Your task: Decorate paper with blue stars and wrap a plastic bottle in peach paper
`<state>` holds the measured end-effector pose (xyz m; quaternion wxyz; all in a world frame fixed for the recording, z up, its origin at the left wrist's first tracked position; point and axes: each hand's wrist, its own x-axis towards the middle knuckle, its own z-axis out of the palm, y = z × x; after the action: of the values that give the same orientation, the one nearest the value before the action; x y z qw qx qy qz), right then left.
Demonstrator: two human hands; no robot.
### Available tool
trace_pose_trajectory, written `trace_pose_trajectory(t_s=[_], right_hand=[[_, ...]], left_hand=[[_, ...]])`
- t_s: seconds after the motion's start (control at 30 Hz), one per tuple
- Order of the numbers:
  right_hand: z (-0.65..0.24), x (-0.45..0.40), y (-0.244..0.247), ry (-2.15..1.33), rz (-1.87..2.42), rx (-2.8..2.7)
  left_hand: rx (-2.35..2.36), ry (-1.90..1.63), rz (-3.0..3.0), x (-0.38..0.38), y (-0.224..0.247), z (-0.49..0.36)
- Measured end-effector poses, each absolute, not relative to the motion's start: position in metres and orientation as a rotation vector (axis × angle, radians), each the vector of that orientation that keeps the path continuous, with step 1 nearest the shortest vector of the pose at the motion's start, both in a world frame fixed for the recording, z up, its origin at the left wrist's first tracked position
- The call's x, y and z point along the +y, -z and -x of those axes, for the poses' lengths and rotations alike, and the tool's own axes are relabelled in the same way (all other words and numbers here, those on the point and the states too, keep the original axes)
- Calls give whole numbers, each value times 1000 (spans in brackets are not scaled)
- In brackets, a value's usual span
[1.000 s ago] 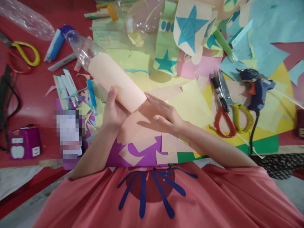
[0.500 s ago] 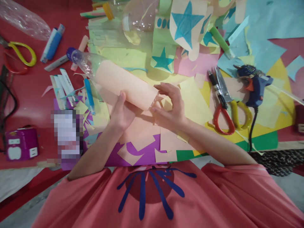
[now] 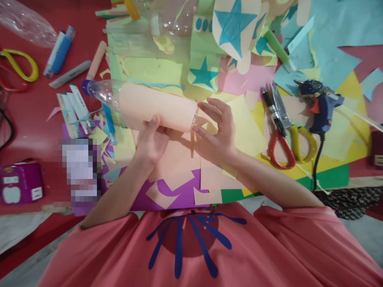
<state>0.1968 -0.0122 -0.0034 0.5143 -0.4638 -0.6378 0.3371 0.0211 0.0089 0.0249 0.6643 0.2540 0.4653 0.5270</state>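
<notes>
A clear plastic bottle (image 3: 104,93) with a blue cap lies almost level in front of me, its neck to the left. Pale peach paper (image 3: 158,105) is wrapped round its body. My left hand (image 3: 152,141) grips the wrapped body from below, thumb on the near side; its other fingers are largely hidden underneath. At the bottle's base, my right hand (image 3: 220,127) curves round the end, with thumb and fingertips at opposite sides of the rim. A narrow peach strip shows just below that end.
Scissors (image 3: 281,147) and a marker lie right of my hands, beside a blue glue gun (image 3: 321,107) with its cord. Markers (image 3: 73,107), paper scraps and a blurred-out phone-like object (image 3: 80,169) are at left. Star-decorated paper (image 3: 236,24) and another clear bottle (image 3: 172,20) lie beyond.
The bottle has turned nearer to level, its capped neck dropping toward me and its base rising slightly. My right fingers have spread a little at the base. The view has shifted slightly.
</notes>
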Motion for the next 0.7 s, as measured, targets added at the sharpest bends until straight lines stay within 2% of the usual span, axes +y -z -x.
trace_pose_trajectory(t_s=[0.33, 0.7], right_hand=[[-204, -5, 13, -737, 1125, -1504], [-206, 4, 13, -890, 1097, -1518]], left_hand=[[1002, -1233, -557, 8, -25, -20], [965, -1146, -777, 11, -26, -21]])
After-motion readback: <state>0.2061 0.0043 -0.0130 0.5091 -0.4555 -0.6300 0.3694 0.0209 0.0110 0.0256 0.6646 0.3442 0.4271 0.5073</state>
